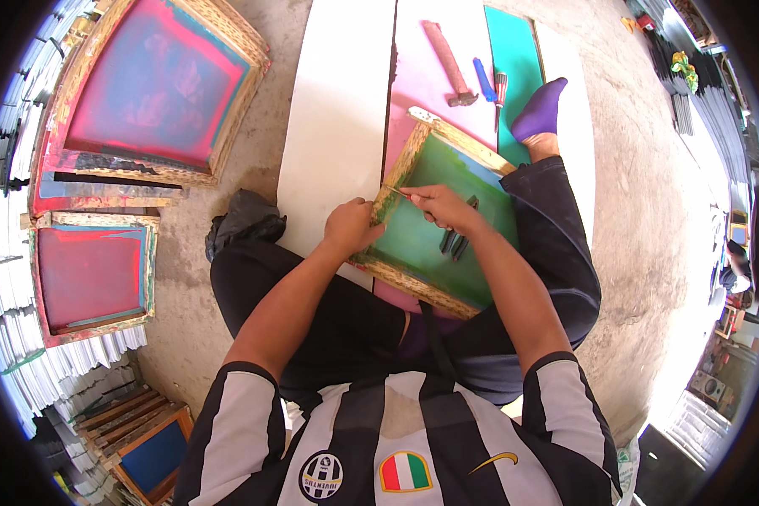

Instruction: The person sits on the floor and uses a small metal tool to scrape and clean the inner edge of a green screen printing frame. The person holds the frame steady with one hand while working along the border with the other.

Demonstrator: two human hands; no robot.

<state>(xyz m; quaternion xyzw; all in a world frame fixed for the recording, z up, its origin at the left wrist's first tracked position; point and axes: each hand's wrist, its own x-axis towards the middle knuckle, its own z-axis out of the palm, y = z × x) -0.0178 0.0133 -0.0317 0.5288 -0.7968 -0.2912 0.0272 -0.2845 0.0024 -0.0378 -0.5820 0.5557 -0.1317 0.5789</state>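
A wooden screen-printing frame (426, 294) with green mesh (422, 244) lies tilted between my legs. My left hand (352, 228) is closed over its left rail. Above the mesh near that same rail, my right hand (443, 208) pinches a thin stick-like piece (394, 191) whose tip meets the wood; its exact kind is too small to tell. Pliers with black handles (456, 242) rest on the mesh just under my right hand, partly hidden by it.
Beyond the frame lie a hammer (449, 61), a blue tool (484, 80) and a screwdriver (501, 88) on the white, pink and teal boards. My foot (538, 112) is at the right. Two pink-and-blue screens (156, 93) stand left, near a black plastic bag (246, 221).
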